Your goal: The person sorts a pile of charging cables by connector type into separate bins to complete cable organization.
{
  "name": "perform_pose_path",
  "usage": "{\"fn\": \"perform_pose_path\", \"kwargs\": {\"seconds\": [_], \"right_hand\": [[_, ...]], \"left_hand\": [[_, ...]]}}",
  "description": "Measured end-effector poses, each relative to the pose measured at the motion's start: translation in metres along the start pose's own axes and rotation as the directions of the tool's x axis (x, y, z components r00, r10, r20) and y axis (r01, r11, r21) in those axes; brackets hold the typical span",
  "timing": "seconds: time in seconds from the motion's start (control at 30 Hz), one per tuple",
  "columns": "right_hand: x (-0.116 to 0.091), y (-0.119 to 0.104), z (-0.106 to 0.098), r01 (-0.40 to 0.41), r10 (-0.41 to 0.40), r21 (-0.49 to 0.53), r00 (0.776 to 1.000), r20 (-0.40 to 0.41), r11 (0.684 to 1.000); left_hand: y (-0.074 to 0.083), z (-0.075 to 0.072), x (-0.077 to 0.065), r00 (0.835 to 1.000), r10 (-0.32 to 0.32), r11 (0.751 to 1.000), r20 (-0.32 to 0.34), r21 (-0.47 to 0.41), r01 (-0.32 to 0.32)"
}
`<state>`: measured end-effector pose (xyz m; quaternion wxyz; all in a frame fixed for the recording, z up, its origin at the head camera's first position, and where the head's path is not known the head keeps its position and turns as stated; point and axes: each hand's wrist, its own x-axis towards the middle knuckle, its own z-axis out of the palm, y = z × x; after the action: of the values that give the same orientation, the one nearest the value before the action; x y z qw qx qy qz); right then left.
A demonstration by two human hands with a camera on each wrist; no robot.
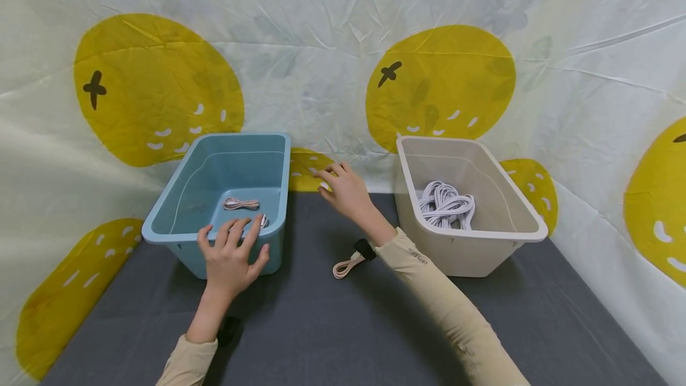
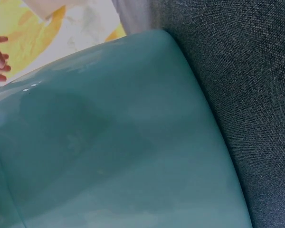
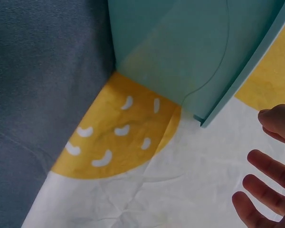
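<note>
At the near rim of the blue bin (image 1: pixel 214 237) is my left hand (image 1: pixel 229 258), its fingers spread and loosely bent over the edge. A bundled pinkish cable (image 1: pixel 241 204) lies on the bin floor beyond the fingers. Beside the index fingertip a small white-and-grey piece (image 1: pixel 264 221) shows, mostly hidden; I see no grip on it. Between the two bins, above the table, my right hand (image 1: pixel 348 192) hangs with fingers apart. The right wrist view shows nothing between these fingers (image 3: pixel 270 166). Under the right wrist lies another bundled pinkish cable (image 1: pixel 345 268), partly covered by the black wrist strap.
A beige bin (image 1: pixel 477 233) stands on the right, with several white cables (image 1: pixel 447 204) bundled inside. Both bins rest on a dark grey cloth-covered table (image 1: pixel 321 326). Behind them hangs a white cloth (image 1: pixel 321 106) with yellow fruit prints.
</note>
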<state>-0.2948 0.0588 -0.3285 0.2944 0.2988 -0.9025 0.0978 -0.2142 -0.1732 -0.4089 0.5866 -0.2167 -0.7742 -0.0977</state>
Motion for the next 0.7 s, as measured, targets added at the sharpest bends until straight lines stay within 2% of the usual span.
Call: {"fn": "perform_pose_path", "kwargs": {"seconds": [0.27, 0.7], "right_hand": [[-0.018, 0.005, -0.001, -0.012, 0.012, -0.014, 1.000, 0.016, 1.000], [-0.046, 0.011, -0.001, 0.059, -0.060, -0.021, 0.998, -0.028, 0.998]], "left_hand": [[0.000, 0.000, 0.001, 1.000, -0.006, 1.000, 0.010, -0.002, 0.006], [-0.001, 0.001, -0.001, 1.000, -0.001, 1.000, 0.004, -0.005, 0.001]]}}
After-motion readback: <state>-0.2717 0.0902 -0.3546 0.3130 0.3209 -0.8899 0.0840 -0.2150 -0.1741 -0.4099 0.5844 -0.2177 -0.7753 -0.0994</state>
